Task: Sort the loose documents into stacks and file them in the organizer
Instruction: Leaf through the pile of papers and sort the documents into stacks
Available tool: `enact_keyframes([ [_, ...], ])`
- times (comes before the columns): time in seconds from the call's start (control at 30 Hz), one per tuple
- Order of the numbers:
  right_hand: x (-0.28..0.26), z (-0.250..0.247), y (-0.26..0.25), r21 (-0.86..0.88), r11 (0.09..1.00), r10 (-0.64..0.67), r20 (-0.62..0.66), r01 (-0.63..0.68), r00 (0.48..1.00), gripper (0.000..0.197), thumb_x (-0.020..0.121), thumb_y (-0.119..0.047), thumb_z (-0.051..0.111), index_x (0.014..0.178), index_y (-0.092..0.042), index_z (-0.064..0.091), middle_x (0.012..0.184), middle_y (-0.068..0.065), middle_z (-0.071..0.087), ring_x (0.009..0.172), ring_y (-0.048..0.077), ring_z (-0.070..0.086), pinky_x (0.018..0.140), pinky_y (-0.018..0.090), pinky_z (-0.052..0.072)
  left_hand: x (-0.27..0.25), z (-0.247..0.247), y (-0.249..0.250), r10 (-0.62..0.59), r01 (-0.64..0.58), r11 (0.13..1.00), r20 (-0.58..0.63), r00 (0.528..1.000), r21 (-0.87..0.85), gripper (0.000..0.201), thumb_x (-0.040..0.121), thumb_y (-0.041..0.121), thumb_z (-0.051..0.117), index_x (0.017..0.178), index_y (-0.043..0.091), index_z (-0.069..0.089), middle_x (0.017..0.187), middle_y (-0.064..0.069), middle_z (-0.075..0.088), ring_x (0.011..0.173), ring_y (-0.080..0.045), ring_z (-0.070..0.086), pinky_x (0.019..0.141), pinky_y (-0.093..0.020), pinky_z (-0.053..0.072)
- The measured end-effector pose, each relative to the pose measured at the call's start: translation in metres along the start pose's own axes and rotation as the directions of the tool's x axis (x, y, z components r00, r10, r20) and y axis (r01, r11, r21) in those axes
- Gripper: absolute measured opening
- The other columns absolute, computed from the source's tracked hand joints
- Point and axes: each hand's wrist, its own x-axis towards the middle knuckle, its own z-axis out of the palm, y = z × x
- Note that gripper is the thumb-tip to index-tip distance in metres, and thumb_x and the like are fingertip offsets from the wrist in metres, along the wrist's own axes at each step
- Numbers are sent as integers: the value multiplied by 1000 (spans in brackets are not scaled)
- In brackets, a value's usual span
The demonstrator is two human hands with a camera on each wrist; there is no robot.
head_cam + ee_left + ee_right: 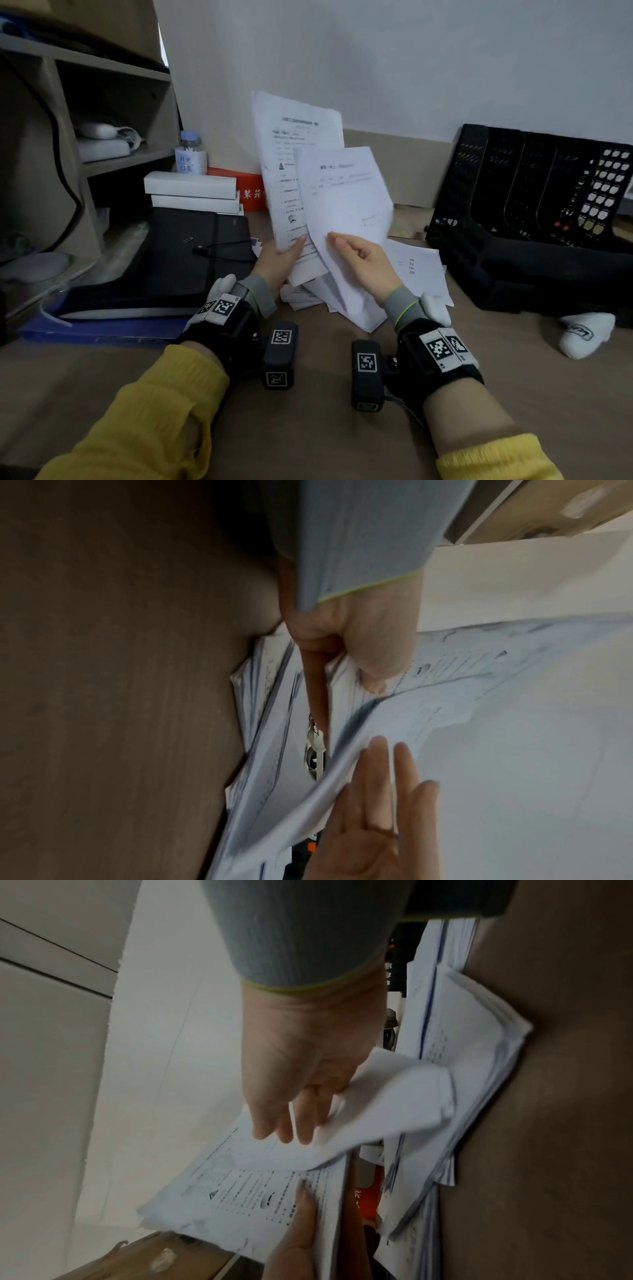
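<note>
My left hand (284, 253) grips the bottom edge of a printed sheet (294, 161) and holds it upright, thumb on its face (304, 1202). My right hand (356, 257) pinches a second, mostly blank sheet (346, 198) that overlaps the first on its right; its fingers (387, 777) lie straight behind the paper. A pile of loose documents (421, 270) lies on the table under both hands, also in the wrist views (479, 1069). The black mesh organizer (531, 205) stands at the right by the wall, with several slots that look empty.
A black folder (191, 253) lies left of the pile, with white boxes (191, 192), a jar (190, 154) and a red box (250, 192) behind it. A wooden shelf unit (85, 137) fills the far left. A white sock-like item (582, 334) lies before the organizer.
</note>
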Motion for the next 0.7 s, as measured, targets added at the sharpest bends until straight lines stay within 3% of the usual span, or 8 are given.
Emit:
enact_keyframes([
  [0.1,3,-3,10,-36,999,28,73,-26,997,31,98,-13,51,128,-9,60,139,-5,52,124,0,47,102,10,37,0,1,0,-22,23,998,15,1000,-65,28,91,22,64,117,12,64,118,-11,68,107,-28,66,96,-51,51],
  [0.33,1,-2,12,-37,999,24,178,-18,984,39,97,-1,49,134,-10,51,144,-7,42,132,4,42,113,22,31,-2,0,0,8,-2,998,105,994,-55,39,81,31,72,117,16,67,119,-10,68,110,-27,65,96,-51,51],
  [0.47,0,-1,14,-45,999,-14,123,19,992,52,97,1,44,145,-16,34,153,-6,32,142,5,28,120,31,22,-3,1,-3,5,-6,1000,163,987,3,39,84,12,72,122,8,64,122,-12,67,113,-28,64,98,-50,50],
  [0.57,-1,0,15,48,999,0,105,-5,995,59,97,8,38,149,-13,22,157,-3,24,144,7,23,119,29,20,-5,2,-4,-51,31,995,223,974,90,40,85,9,71,124,7,62,123,-11,66,114,-25,63,99,-46,50],
  [0.7,-1,1,18,99,995,16,118,-28,993,58,96,12,35,149,-10,22,151,-6,28,141,7,25,114,19,25,-7,2,-4,-84,36,984,273,958,177,34,84,14,73,117,11,67,115,-6,70,109,-21,66,96,-42,52],
])
